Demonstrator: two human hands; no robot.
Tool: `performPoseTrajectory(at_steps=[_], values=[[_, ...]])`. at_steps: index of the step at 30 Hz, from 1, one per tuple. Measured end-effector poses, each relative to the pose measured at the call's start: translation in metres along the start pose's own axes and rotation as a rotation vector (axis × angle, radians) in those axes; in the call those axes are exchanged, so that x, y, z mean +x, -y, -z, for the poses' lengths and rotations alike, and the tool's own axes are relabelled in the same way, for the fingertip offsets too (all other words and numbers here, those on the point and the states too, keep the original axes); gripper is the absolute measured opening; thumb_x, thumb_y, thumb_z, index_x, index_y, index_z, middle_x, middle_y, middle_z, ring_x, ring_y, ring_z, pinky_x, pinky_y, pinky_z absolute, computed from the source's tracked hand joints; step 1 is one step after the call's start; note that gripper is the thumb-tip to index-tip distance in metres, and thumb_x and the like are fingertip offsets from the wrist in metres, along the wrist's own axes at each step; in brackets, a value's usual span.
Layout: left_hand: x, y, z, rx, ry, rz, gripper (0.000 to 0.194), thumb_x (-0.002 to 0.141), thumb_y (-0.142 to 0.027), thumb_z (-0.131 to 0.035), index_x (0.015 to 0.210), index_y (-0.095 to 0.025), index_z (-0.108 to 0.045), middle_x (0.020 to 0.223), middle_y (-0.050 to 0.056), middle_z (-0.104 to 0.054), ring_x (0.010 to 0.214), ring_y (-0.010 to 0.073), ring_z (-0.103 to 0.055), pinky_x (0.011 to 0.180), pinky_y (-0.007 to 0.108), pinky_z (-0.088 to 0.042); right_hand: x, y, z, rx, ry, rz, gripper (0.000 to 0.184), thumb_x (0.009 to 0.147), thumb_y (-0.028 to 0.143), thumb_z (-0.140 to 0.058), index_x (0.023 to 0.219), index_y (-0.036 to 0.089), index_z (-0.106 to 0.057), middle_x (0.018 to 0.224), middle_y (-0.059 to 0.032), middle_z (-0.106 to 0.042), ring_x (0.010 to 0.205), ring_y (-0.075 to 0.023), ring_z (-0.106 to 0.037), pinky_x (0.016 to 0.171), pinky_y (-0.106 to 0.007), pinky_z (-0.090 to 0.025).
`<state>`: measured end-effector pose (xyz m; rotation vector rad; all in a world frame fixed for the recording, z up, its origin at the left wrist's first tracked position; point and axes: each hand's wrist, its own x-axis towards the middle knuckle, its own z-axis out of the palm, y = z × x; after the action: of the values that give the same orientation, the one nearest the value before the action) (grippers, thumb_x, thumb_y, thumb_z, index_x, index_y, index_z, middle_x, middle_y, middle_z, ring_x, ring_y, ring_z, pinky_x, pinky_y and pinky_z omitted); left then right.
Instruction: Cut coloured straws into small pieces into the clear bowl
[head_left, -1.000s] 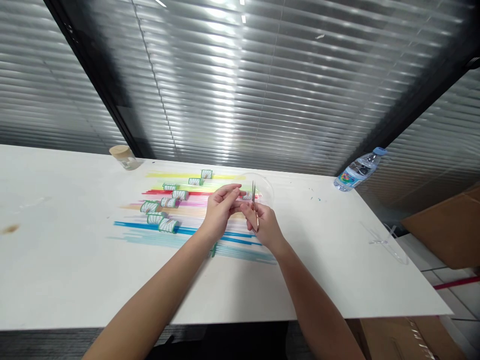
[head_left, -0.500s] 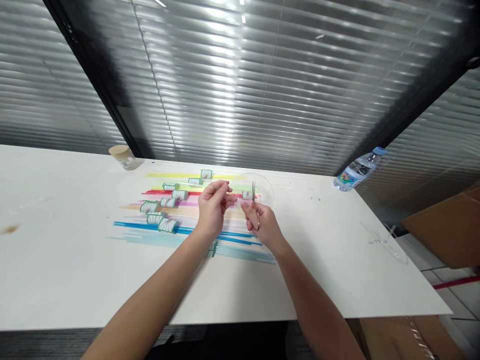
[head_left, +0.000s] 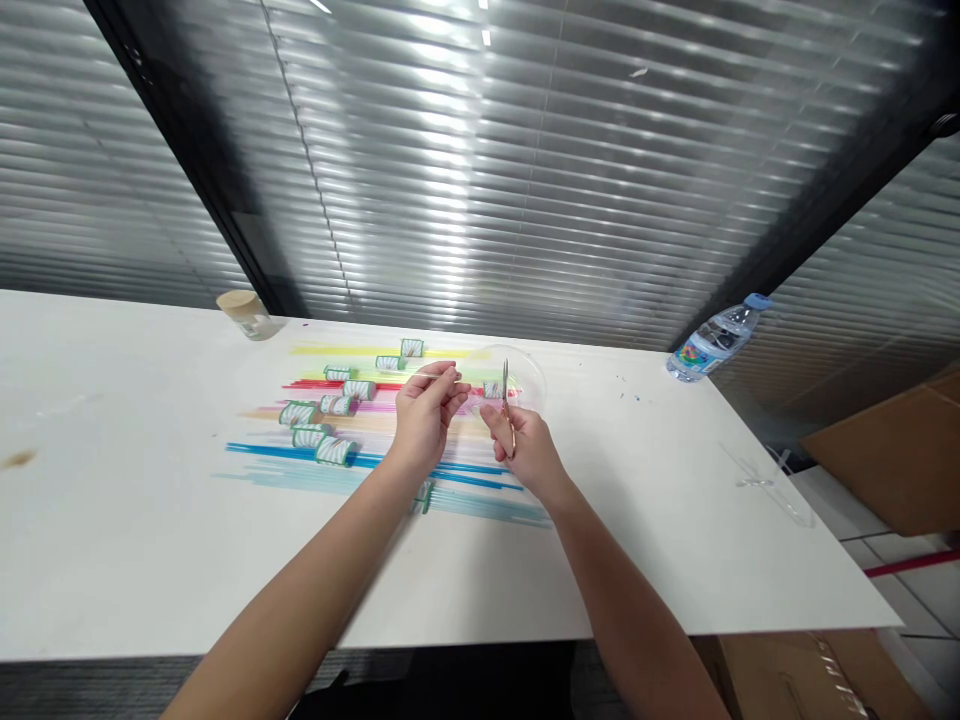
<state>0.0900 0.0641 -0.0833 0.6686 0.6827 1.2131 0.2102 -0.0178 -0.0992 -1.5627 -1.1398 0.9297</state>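
My right hand is closed round the handles of a small pair of scissors, whose blades point away from me and look together. Just to the left, my left hand is pinched on a thin, pale strip whose kind is too small to tell. The hands are apart, with the scissors a little to the right of the left fingertips. Under and around them lie bundles of thin coloured sticks, among them blue sticks and red sticks. Several green-edged patterned wraps, such as one wrap, sit across the bundles.
A round transparent plate lies behind my right hand. At the back stand a lidded cup on the left and a tilted-looking water bottle on the right. A clear looped tie lies near the table's right edge, beside cardboard boxes.
The scissor blades, slightly apart before, now look closed together. Both hands have stayed in nearly the same place.
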Motion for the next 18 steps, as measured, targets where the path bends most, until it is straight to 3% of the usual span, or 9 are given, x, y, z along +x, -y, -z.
performPoseTrajectory(at_steps=[8, 18], values=[[0.0029, -0.0017, 0.0011, -0.077, -0.057, 0.082, 0.028, 0.065, -0.02, -0.082, 0.085, -0.014, -0.063, 0.073, -0.001, -0.064, 0.068, 0.008, -0.066, 0.067, 0.017, -0.053, 0.0004, -0.0013, 0.0003, 0.093, -0.018, 0.006, 0.053, 0.084, 0.07, -0.056, 0.067, 0.02, -0.048, 0.053, 0.0022, -0.051, 0.048, -0.0114, -0.045, 0.049, -0.025, -0.036], [0.002, -0.001, 0.0003, -0.109, -0.036, 0.079, 0.028, 0.065, -0.02, -0.083, 0.084, -0.014, -0.063, 0.074, -0.002, -0.065, 0.069, 0.0087, -0.068, 0.066, 0.018, -0.054, -0.0048, 0.0018, -0.0019, -0.053, 0.058, 0.036, 0.053, 0.082, 0.068, -0.06, 0.064, 0.02, -0.045, 0.055, 0.002, -0.051, 0.052, -0.0125, -0.045, 0.052, -0.026, -0.036]])
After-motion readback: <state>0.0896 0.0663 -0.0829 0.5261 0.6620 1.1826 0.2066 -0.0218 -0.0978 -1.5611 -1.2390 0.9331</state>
